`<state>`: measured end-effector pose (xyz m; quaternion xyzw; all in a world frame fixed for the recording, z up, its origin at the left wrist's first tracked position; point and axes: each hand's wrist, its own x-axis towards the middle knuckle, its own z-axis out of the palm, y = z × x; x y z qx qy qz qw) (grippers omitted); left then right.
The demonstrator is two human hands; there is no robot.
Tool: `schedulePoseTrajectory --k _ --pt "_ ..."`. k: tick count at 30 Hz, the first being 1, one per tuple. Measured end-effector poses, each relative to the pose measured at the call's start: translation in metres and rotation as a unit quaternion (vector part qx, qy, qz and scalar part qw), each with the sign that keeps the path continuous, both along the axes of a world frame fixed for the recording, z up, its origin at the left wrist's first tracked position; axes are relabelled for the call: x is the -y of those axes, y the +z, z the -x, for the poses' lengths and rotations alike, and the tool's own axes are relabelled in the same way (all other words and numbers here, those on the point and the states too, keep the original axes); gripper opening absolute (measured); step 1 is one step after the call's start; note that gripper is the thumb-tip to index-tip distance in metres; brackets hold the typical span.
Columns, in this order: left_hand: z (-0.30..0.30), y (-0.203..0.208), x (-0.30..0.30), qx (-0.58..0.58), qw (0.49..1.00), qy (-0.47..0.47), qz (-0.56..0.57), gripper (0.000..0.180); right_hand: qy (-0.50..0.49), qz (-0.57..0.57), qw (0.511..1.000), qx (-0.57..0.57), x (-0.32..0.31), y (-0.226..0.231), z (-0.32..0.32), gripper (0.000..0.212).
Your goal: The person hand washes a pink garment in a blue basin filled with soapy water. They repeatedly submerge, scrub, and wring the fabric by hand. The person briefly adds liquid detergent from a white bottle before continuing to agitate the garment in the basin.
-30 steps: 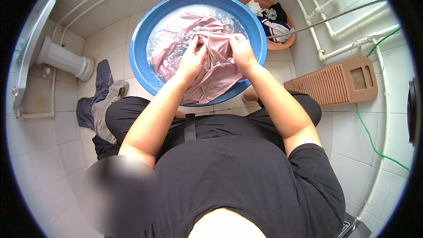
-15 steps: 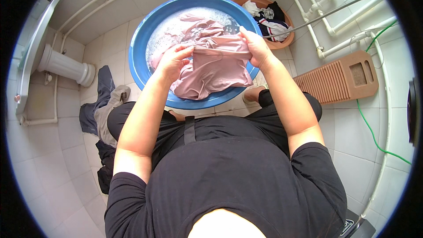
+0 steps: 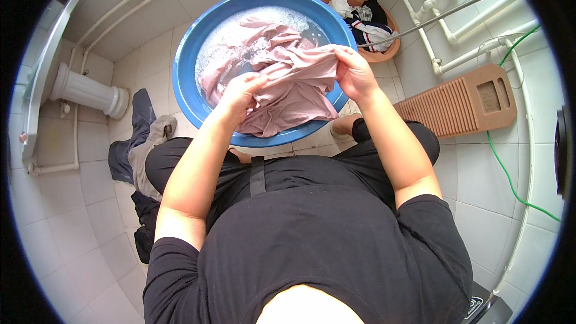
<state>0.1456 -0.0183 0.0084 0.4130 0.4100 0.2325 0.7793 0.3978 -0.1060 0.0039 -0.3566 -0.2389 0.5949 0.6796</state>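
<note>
A wet pink garment (image 3: 294,96) is stretched between my two hands over a large round blue basin (image 3: 186,93). My left hand (image 3: 242,93) is closed on its left side, fingers pinching the cloth. Farther right and a little higher, my right hand (image 3: 355,73) grips a gathered corner near the basin's right rim. The garment's lower part hangs over the near inside of the basin, and the rest lies in soapy water (image 3: 225,36) with white foam. Folds of cloth hide some of my fingertips.
Behind the basin at right stands an orange tub (image 3: 393,51) of clothes. A brown ridged washboard (image 3: 456,105) leans by the right wall's white pipes (image 3: 474,29). Dark and grey clothes (image 3: 141,138) lie on the floor at left, near a white sink pedestal (image 3: 90,91).
The part of the garment between my hands has gone from a flat stretched edge to bunched, slanting folds. My left hand has shifted slightly right and down; my right hand moved slightly down.
</note>
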Motion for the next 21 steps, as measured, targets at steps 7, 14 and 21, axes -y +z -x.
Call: schedulePoseTrajectory --k 7,14,21 --pt "0.012 -0.011 0.001 0.209 0.974 0.083 -0.031 0.017 0.084 0.122 0.988 0.053 0.027 -0.002 -0.005 0.019" --pt "0.002 0.001 -0.006 0.155 0.977 0.132 -0.055 0.008 -0.011 0.074 0.954 0.291 -0.004 0.009 0.002 0.019" --pt "-0.012 -0.012 -0.020 0.098 0.984 0.098 -0.114 0.044 -0.132 0.026 0.930 0.342 -0.025 0.020 0.000 0.053"
